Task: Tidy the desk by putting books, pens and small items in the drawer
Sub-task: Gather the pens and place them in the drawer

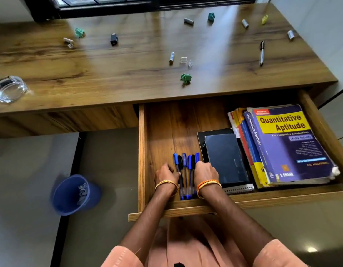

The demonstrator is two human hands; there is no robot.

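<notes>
The drawer [141,151] is open. A row of pens [186,170] lies side by side on its floor, left of the books [282,143]. The left hand [166,175] and right hand [205,173] flank the row, fingers curled against the outer pens. One pen [261,53] and small items lie on the desk [128,74] behind the drawer.

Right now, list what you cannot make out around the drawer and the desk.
Head view only:
- Fingers of the left hand and right hand: curled away beside the pens, so any grip is unclear.
- Notebook under the dark diary: mostly covered.
- Books under Quantitative Aptitude: only edges show.
- Small grey cylinders on the desk: too small to identify.
- Glass dish: cut by the left edge.
</notes>
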